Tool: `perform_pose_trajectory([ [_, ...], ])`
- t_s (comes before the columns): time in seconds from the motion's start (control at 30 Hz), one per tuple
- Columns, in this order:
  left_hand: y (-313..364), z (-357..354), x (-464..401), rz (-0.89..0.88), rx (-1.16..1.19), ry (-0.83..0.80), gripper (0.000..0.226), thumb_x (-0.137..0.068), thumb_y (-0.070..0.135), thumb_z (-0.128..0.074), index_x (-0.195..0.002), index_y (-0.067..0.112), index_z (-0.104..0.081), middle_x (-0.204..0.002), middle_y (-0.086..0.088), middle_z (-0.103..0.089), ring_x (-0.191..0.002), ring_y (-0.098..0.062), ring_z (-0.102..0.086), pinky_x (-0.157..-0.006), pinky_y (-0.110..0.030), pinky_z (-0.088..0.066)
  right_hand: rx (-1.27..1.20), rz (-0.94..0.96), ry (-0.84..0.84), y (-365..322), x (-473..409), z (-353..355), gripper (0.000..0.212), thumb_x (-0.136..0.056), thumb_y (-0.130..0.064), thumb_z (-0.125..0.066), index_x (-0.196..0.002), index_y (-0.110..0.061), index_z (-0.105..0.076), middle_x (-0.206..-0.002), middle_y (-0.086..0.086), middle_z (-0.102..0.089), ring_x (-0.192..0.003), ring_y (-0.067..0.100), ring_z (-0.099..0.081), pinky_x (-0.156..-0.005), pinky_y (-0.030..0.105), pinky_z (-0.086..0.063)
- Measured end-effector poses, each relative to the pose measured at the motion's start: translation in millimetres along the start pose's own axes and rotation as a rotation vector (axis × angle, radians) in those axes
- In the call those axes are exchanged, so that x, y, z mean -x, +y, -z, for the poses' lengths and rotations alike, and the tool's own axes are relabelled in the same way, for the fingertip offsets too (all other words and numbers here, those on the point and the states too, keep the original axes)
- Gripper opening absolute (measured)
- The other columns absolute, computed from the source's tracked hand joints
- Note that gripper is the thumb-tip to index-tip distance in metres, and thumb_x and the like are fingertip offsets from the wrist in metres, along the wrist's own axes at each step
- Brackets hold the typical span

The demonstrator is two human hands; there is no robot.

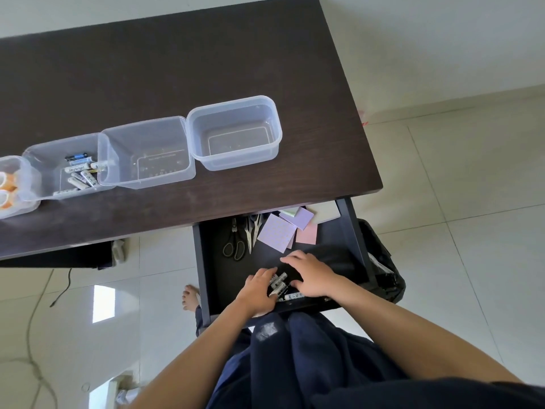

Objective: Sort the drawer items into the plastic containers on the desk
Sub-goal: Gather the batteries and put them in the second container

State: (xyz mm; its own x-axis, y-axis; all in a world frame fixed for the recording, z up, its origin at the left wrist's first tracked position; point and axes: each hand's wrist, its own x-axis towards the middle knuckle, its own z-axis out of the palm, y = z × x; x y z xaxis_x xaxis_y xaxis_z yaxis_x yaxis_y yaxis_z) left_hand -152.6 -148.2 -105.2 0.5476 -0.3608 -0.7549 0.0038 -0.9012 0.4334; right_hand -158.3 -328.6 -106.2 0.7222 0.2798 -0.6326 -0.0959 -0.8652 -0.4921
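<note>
The dark drawer (206,261) is pulled open under the desk's right end. At its near edge lie several white batteries (278,286). My left hand (258,293) curls its fingers around some of them. My right hand (309,276) lies over the batteries' right side with fingers spread and bent; what it touches is hidden. Further back in the drawer lie black scissors (234,246), metal pliers (253,231) and purple, pink and green sticky notes (278,231). On the desk stand two empty clear containers (236,134) (147,154) and one holding batteries (73,169).
A fourth container (14,184) with tape rolls sits at the desk's far left edge of view. The dark desk top (177,69) behind the containers is bare. A black bag (383,261) stands right of the drawer. A cable (63,290) and my bare foot (190,296) are on the tiled floor.
</note>
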Motion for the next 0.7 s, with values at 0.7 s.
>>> perform_pose_trajectory([
  [0.7, -7, 4, 7, 0.296, -0.122, 0.018, 0.060, -0.077, 0.051, -0.065, -0.129, 0.035, -0.042, -0.131, -0.004, -0.040, -0.116, -0.030, -0.052, -0.092, -0.039, -0.045, -0.068, -0.329, -0.015, 9, -6, -16, 0.029, -0.082, -0.021, -0.061, -0.110, -0.022, -0.052, -0.126, 0.006, -0.043, -0.107, 0.029, -0.053, -0.076, 0.031, -0.042],
])
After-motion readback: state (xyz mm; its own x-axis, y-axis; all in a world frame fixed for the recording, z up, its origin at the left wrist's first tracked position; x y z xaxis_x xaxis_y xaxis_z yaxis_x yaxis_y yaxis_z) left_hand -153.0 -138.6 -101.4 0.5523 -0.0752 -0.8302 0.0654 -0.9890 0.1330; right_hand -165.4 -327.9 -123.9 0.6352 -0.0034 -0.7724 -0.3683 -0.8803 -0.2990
